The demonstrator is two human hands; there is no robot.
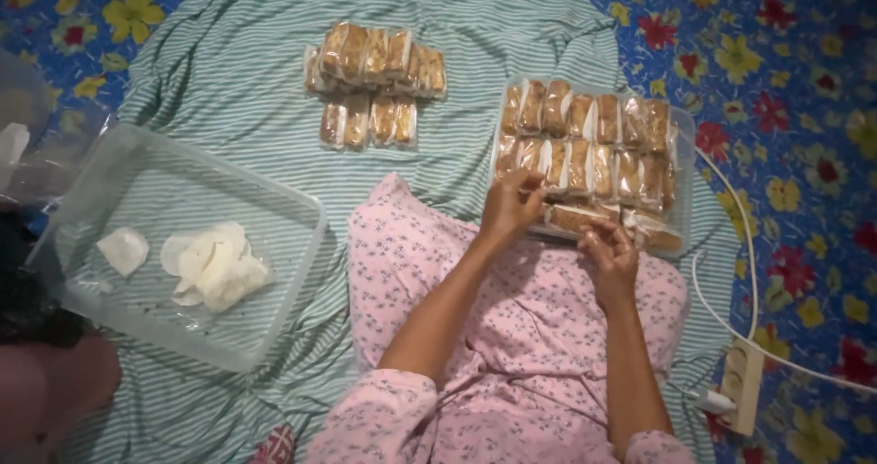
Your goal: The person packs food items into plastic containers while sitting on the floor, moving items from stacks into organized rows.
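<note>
A clear plastic tray (pixel 683 131) lies on a green-striped cloth and holds rows of wrapped brown-and-white snack packets (pixel 585 140). My left hand (pixel 512 204) rests at the tray's near-left edge, its fingers pinched on a packet in the second row. My right hand (pixel 607 254) is at the near edge, fingers curled on a wrapped packet (pixel 575 216) lying flat in the front row. Both forearms reach out over my pink flowered clothing (pixel 512 336).
Two rows of the same wrapped packets (pixel 375 80) lie on the striped cloth (pixel 228 71) farther away. A clear lidless box (pixel 64 199) with white crackers (pixel 215 263) sits at left. A power strip (pixel 742 386) with white cable lies at right. Another person's limb (pixel 46 400) shows bottom left.
</note>
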